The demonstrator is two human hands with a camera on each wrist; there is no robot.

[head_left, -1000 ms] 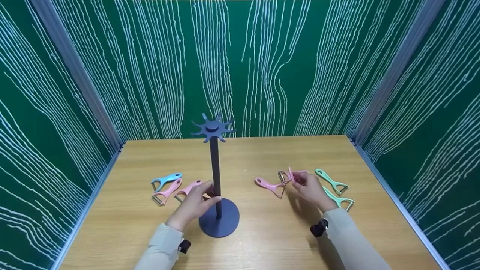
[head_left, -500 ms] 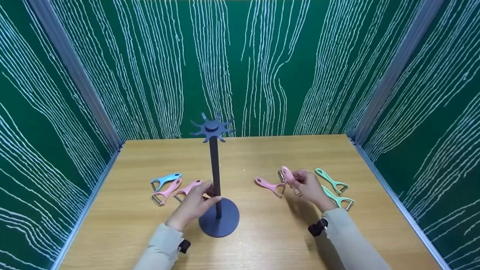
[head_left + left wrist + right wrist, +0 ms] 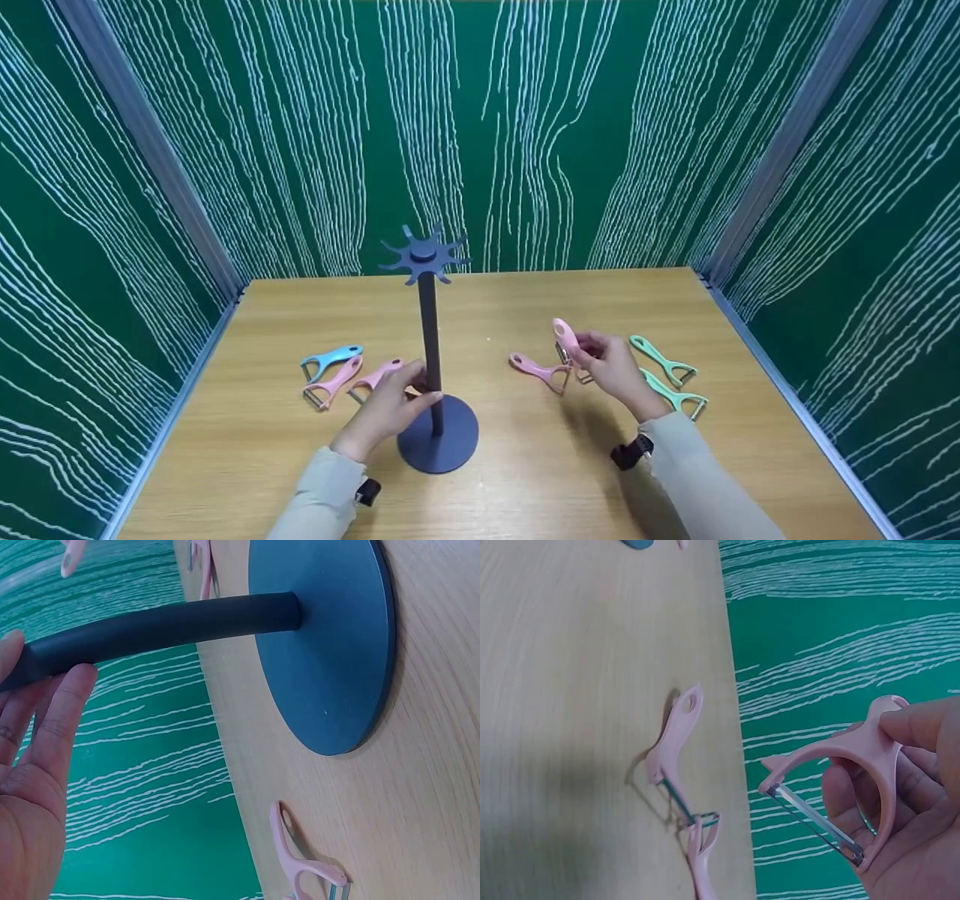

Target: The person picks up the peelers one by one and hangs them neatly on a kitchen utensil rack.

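My left hand point(image 3: 386, 412) grips the pole of a dark stand point(image 3: 430, 330) low down, above its round base point(image 3: 337, 652). The stand is upright, its top a ring of bare hooks point(image 3: 424, 255). My right hand point(image 3: 619, 371) pinches a pink peeler point(image 3: 877, 754) between thumb and fingers, held above the table with its handle end up in the head view. The peeler's blade point(image 3: 817, 821) shows beside the palm in the right wrist view. Beneath lie two more pink peelers, one with its handle to the left point(image 3: 534, 367), the other partly hidden by the hand.
Two green peelers point(image 3: 664, 361) lie right of my right hand. Left of the stand are a blue peeler point(image 3: 330, 361) and two pink peelers point(image 3: 337, 381), one partly behind my left hand. Green walls with white lines point(image 3: 420, 135) enclose the wooden table point(image 3: 525, 480) on three sides.
My right hand has lifted the pink peeler and turned it handle-up, shifting slightly left. The left hand keeps its grip on the pole, and the stand stays put.
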